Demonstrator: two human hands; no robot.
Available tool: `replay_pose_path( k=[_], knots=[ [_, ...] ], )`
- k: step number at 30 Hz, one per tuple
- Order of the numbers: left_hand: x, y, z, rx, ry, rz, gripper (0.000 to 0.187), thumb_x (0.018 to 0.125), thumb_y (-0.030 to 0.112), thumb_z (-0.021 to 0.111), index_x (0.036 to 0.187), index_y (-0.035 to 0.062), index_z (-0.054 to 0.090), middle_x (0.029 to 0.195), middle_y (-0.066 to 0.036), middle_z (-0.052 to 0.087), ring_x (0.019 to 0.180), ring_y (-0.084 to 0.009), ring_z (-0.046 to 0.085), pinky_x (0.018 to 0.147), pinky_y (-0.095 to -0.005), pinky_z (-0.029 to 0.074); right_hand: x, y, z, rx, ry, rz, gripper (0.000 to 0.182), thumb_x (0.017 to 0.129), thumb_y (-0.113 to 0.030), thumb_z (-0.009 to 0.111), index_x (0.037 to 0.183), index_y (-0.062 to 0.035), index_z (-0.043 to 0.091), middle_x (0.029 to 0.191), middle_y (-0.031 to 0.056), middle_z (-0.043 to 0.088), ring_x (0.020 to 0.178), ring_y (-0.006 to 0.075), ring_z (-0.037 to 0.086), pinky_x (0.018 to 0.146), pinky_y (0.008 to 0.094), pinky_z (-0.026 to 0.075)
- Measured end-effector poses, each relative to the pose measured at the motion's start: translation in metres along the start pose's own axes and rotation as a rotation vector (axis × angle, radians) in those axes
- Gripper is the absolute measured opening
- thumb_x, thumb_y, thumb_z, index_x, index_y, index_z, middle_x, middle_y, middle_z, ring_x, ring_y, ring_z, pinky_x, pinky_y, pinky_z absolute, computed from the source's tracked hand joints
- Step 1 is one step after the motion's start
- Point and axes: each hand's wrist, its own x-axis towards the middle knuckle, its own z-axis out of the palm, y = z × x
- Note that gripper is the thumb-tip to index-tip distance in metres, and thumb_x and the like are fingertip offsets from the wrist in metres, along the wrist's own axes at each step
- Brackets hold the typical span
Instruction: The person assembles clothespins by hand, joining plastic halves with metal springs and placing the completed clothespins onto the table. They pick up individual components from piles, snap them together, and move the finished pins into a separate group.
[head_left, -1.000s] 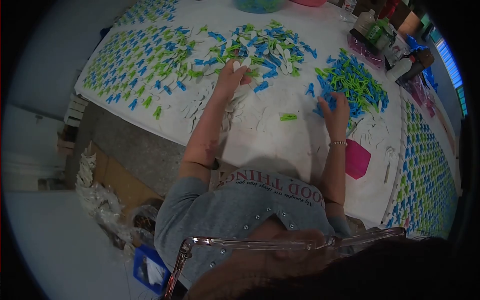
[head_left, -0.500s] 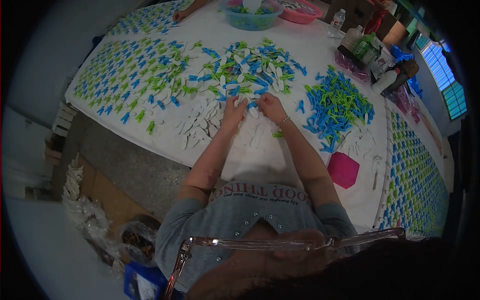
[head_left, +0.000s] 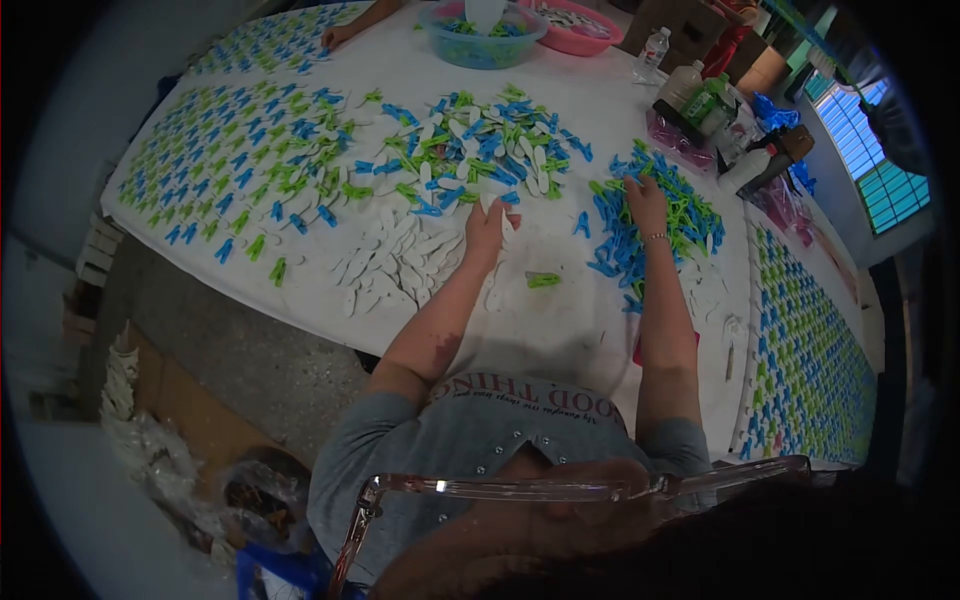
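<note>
My left hand (head_left: 485,238) is closed around a white, flat, oval-ended piece (head_left: 508,228), beside a heap of similar white pieces (head_left: 395,262). Its fingers point toward a mixed pile of blue, green and white clips (head_left: 480,140). Over on the right, my right hand (head_left: 648,207) rests on a heap of blue and green plastic clips (head_left: 618,240). Its fingers are bent together into the heap, and what they hold, if anything, is hidden. A single green clip (head_left: 543,280) lies on the table between my forearms.
Rows of clips (head_left: 200,160) cover the table's left side, and more rows (head_left: 810,350) the right. At the back stand a blue basin (head_left: 480,50), a pink basin (head_left: 575,35) and several bottles (head_left: 708,97). Another person's hand (head_left: 338,37) is at the far left.
My right hand has left my left hand and moved right onto the blue and green heap. My left hand stays near the middle with a white piece. The view has shifted slightly.
</note>
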Motion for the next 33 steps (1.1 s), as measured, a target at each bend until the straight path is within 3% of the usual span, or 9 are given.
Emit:
replay_pose_path(
  k=[1, 3, 5, 12, 17, 24, 27, 29, 33],
  knots=[
    [0.0, 0.001, -0.001, 0.14, -0.062, 0.064, 0.02, 0.094, 0.022, 0.048, 0.099, 0.0033, 0.05, 0.081, -0.004, 0.056, 0.056, -0.0104, 0.05, 0.053, -0.0258, 0.044, -0.003, -0.014, 0.002, -0.007, 0.001, -0.003, 0.05, 0.082, -0.038, 0.062, 0.112, 0.0018, 0.055, 0.094, 0.0157, 0.065, 0.084, 0.0225, 0.064, 0.072, 0.0314, 0.051],
    [-0.001, 0.0, -0.005, 0.269, -0.119, 0.123, 0.02, 0.094, 0.022, 0.048, 0.101, 0.0027, 0.05, 0.081, -0.005, 0.056, 0.055, -0.0104, 0.051, 0.053, -0.0258, 0.045, -0.017, -0.05, 0.019, -0.192, -0.119, -0.396, 0.068, 0.075, -0.042, 0.068, 0.123, 0.0028, 0.047, 0.113, 0.0227, 0.056, 0.107, 0.0329, 0.053, 0.089, 0.0405, 0.045],
    [0.003, 0.002, -0.008, 0.283, -0.184, 0.129, 0.022, 0.093, 0.022, 0.05, 0.101, 0.0023, 0.051, 0.078, -0.005, 0.057, 0.054, -0.0094, 0.052, 0.052, -0.0241, 0.044, -0.018, -0.081, 0.036, -0.303, -0.298, -0.451, 0.086, 0.067, -0.046, 0.073, 0.13, 0.0004, 0.038, 0.128, 0.0235, 0.043, 0.115, 0.0344, 0.047, 0.094, 0.0411, 0.041],
    [0.002, 0.001, -0.011, 0.392, -0.185, 0.176, 0.014, 0.091, 0.019, 0.054, 0.095, 0.006, 0.052, 0.071, 0.0, 0.052, 0.055, -0.006, 0.046, 0.049, -0.0214, 0.038, -0.014, -0.118, 0.099, -0.464, -0.46, -0.206, 0.101, 0.055, -0.041, 0.081, 0.134, -0.0025, 0.03, 0.125, 0.0251, 0.041, 0.112, 0.0392, 0.048, 0.092, 0.042, 0.043],
    [0.006, -0.004, -0.012, 0.465, -0.185, 0.241, 0.014, 0.089, 0.019, 0.057, 0.09, 0.0069, 0.05, 0.067, 0.002, 0.05, 0.055, -0.006, 0.046, 0.05, -0.0216, 0.038, -0.03, -0.091, 0.11, -0.283, -0.354, -0.18, 0.068, 0.059, -0.026, 0.074, 0.114, -0.0007, 0.041, 0.11, 0.0249, 0.047, 0.097, 0.0413, 0.053, 0.084, 0.0422, 0.047],
    [0.003, -0.004, -0.005, 0.492, -0.196, 0.295, 0.024, 0.086, 0.025, 0.062, 0.094, 0.0048, 0.052, 0.078, -0.003, 0.055, 0.066, -0.0075, 0.053, 0.058, -0.0248, 0.042, -0.09, -0.069, 0.077, -0.052, -0.23, -0.244, 0.049, 0.061, -0.017, 0.07, 0.1, -0.0015, 0.044, 0.102, 0.0228, 0.049, 0.089, 0.0401, 0.053, 0.073, 0.0434, 0.046],
    [-0.004, -0.004, -0.003, 0.549, -0.255, 0.213, 0.033, 0.086, 0.033, 0.061, 0.1, 0.0044, 0.052, 0.082, -0.002, 0.053, 0.072, -0.0079, 0.052, 0.06, -0.0236, 0.04, -0.126, -0.07, 0.066, 0.039, -0.131, -0.287, 0.042, 0.061, -0.012, 0.07, 0.093, -0.0015, 0.044, 0.096, 0.021, 0.048, 0.088, 0.0389, 0.051, 0.071, 0.0444, 0.045],
    [-0.013, 0.021, 0.004, 0.289, -0.363, -0.131, 0.039, 0.086, 0.039, 0.059, 0.103, 0.004, 0.053, 0.083, 0.0, 0.053, 0.068, -0.0092, 0.05, 0.057, -0.0239, 0.039, -0.145, -0.067, 0.065, 0.096, -0.041, -0.396, 0.041, 0.063, -0.01, 0.069, 0.095, -0.0013, 0.044, 0.093, 0.019, 0.048, 0.088, 0.038, 0.05, 0.072, 0.0435, 0.045],
    [-0.021, 0.046, 0.006, 0.462, -0.449, -0.162, 0.031, 0.087, 0.04, 0.057, 0.095, 0.0103, 0.057, 0.08, 0.003, 0.051, 0.063, -0.005, 0.043, 0.053, -0.0211, 0.033, -0.17, -0.063, 0.056, 0.165, -0.081, -0.326, 0.045, 0.064, -0.01, 0.069, 0.099, -0.0011, 0.043, 0.097, 0.0185, 0.048, 0.091, 0.0385, 0.05, 0.074, 0.0429, 0.045]
  ],
)
